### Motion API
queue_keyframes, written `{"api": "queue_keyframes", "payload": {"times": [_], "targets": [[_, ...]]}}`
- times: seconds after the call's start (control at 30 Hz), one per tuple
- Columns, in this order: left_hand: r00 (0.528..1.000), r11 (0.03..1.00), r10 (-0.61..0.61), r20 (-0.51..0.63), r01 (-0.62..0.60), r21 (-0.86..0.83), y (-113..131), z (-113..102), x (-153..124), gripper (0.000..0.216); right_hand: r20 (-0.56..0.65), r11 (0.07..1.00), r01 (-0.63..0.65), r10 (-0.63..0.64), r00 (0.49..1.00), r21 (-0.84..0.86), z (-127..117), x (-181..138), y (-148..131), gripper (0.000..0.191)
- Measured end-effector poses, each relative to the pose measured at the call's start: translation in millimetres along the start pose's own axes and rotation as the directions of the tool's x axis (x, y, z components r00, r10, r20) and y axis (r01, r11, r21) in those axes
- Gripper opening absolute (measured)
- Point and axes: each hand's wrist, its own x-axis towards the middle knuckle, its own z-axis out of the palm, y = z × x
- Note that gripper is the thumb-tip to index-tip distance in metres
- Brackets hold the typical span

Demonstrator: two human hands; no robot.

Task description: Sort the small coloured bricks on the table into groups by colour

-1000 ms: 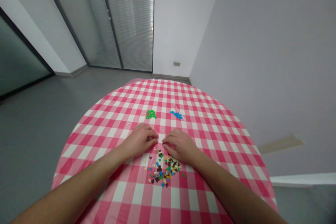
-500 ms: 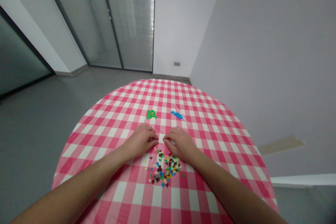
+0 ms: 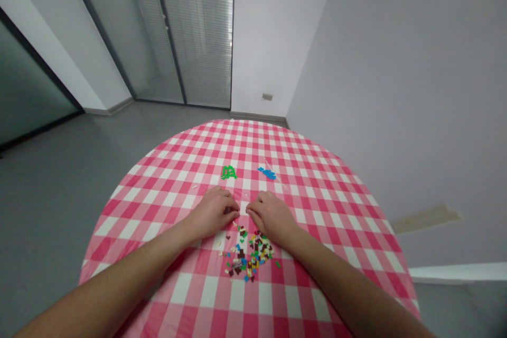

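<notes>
Over the middle of the checked tablecloth, my left hand (image 3: 217, 209) and my right hand (image 3: 272, 215) face each other, a small gap between their fingertips. Both are closed in a pinch. A tiny dark speck shows at the right fingertips, too small to name; whatever the left fingers hold is hidden. Just below the hands lies a loose heap of small building bricks (image 3: 257, 253) in brown, yellow, green, blue and white. Beyond the hands are a group of green bricks (image 3: 228, 172) on the left and a group of blue bricks (image 3: 267, 173) on the right.
The round table wears a red-and-white checked tablecloth (image 3: 209, 296). A small white piece (image 3: 194, 187) lies left of the left hand's knuckles. Behind the table are a glass partition with blinds (image 3: 202, 37) and a white wall (image 3: 277, 26); a grey wall (image 3: 407, 90) stands to the right.
Hardly anything differs. The right fingers have shifted very slightly, and a dark speck now shows at their tips. The brick groups lie as before.
</notes>
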Motion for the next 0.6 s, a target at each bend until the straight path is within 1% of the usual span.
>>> {"api": "queue_keyframes", "payload": {"times": [0.1, 0.2, 0.37, 0.6], "targets": [[1.000, 1.000, 0.005, 0.007, -0.006, 0.011, 0.7, -0.7, -0.1, 0.008, -0.025, 1.000, -0.018, 0.018, 1.000, 0.007, 0.4, -0.9, 1.2, 0.022], [1.000, 1.000, 0.006, 0.004, -0.006, 0.017, 0.1, -0.1, -0.7, 0.008, -0.051, 0.999, -0.002, 0.005, 0.999, 0.047, 0.1, -0.9, 3.3, 0.021], [1.000, 1.000, 0.014, -0.009, -0.014, 0.024, -1.2, 3.2, -1.2, 0.008, -0.049, 0.998, 0.009, -0.006, 0.999, 0.062, 1.3, 0.0, 2.5, 0.021], [0.999, 0.999, 0.015, -0.030, -0.014, 0.033, 1.2, 6.7, -0.2, 0.006, -0.066, 0.987, 0.078, -0.069, 0.995, 0.144, 5.7, -1.6, 0.8, 0.020]]}}
